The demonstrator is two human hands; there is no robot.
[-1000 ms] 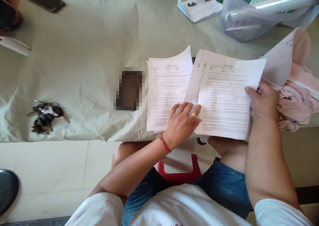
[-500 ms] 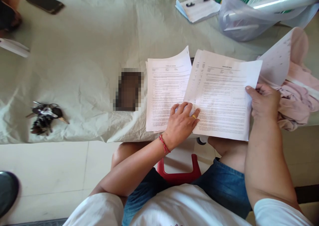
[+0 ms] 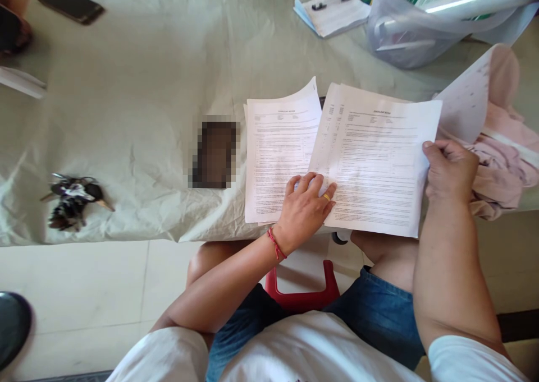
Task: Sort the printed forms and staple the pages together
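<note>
Two piles of printed sheets lie side by side at the table's near edge. My left hand (image 3: 305,205), with a ring and a red string bracelet, rests with its fingers spread where they meet. Its fingers touch both the left pile of papers (image 3: 278,152) and the right stack of papers (image 3: 374,163), which overlaps it. My right hand (image 3: 452,166) pinches the right edge of the right stack between thumb and fingers. Several sheet edges fan out along that stack's left side. A curled sheet (image 3: 467,99) stands beyond my right hand, over a pink cloth (image 3: 501,169).
A pixelated dark rectangle (image 3: 214,155) lies left of the papers, and a bunch of keys (image 3: 76,199) farther left. At the back are a phone (image 3: 70,4), a notepad (image 3: 337,17) with a pen, and a filled plastic bag (image 3: 404,40). Beneath me is a red stool (image 3: 301,300).
My right hand has shifted slightly right and its thumb now sits nearer the stack's edge. My left hand stays on the papers. The view has drifted a little.
</note>
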